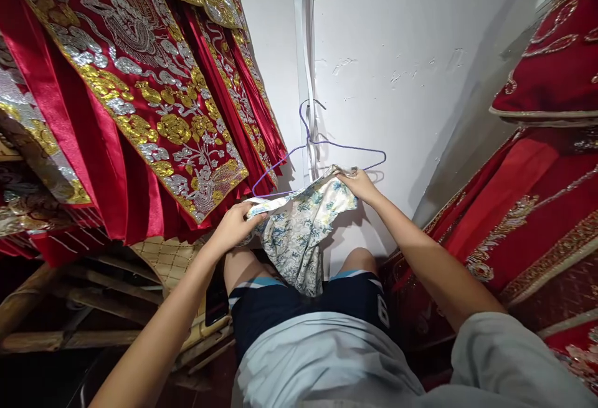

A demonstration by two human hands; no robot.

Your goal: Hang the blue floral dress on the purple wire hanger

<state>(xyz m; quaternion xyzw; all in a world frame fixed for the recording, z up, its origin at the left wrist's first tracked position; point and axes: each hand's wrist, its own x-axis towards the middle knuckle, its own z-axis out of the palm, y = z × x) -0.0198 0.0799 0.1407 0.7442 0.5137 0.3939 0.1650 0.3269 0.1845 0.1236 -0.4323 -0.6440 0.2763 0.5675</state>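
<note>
A white garment with a blue and yellow floral print [299,233] hangs between my hands, above my lap. My left hand [237,227] pinches its upper left edge. At the upper right edge, my right hand [359,185] grips the cloth, fingers closed on it. Just behind the garment is a thin purple hanger [346,146], its hook up near a white cable on the wall. The hanger's bottom bar is partly hidden by the cloth, so I cannot tell whether the two are joined.
Red costumes with gold and silver sequins [175,128] hang at the left, above a bamboo frame [93,339]. More red embroidered cloth [537,221] stands close on the right. A white wall [387,34] is ahead. A dark phone [217,302] lies by my left thigh.
</note>
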